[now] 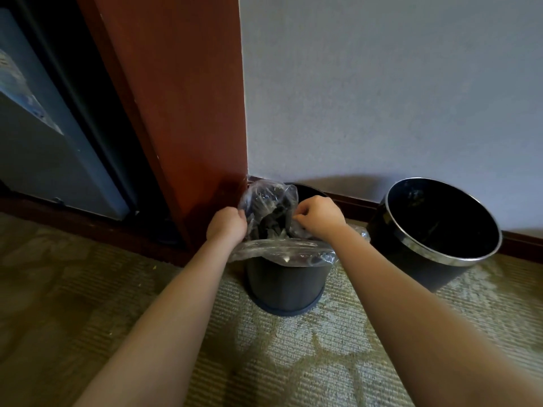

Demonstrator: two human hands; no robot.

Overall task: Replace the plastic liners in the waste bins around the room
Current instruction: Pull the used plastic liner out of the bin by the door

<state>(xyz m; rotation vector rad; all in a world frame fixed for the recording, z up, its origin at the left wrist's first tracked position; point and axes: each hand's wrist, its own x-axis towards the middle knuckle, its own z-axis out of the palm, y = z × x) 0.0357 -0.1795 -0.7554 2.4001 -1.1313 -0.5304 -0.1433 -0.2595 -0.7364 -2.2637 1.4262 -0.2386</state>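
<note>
Handling the clear plastic liner [266,201] calls for a light touch: judging by its glossy, crumpled folds, the film is thin, limp, nearly weightless, probably slippery and easily torn. At the left, a red-brown wooden panel [176,113] stands just beside the small dark bin [286,284], which rests on the patterned carpet [293,353] close to the wall. The left hand [226,223] is curled and grips the liner's left edge above the rim. The liner sits in this bin's mouth, its near edge draped over the front rim and its far part bunched upward. The right hand [318,220] is also curled, pinching the film on the right side. Gathered edge folds offer the safest hold. Farther right, a larger black bin [440,279] with a bright metal rim stands nearby; whether it is lined cannot be told. The panel crowds the left side.
</note>
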